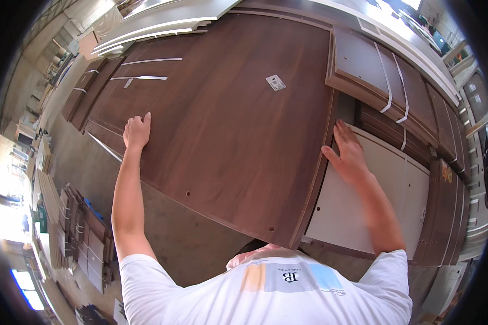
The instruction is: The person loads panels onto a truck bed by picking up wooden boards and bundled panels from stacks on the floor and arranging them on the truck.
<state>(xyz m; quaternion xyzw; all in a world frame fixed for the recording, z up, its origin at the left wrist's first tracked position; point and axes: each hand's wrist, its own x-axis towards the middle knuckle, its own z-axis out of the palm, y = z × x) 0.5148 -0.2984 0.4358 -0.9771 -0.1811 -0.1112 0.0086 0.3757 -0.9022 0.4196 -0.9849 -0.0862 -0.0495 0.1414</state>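
A large dark brown wood-grain panel (238, 124) lies in front of me, its near edge close to my body. It has small holes near that edge and a white label (275, 82) on its face. My left hand (137, 131) is closed at the panel's left edge, thumb side up; the fingertips are partly hidden. At the panel's right edge, my right hand (350, 150) rests with fingers stretched out, thumb toward the brown edge. Under that hand and forearm lies a pale panel (374, 189) with small holes.
Strapped brown panels (141, 70) lie at the far left, and strapped grey and brown panels (385, 70) are stacked at the right. Long white boards (162, 30) cross the far side. More bundled panels (87, 233) stand on the floor at left.
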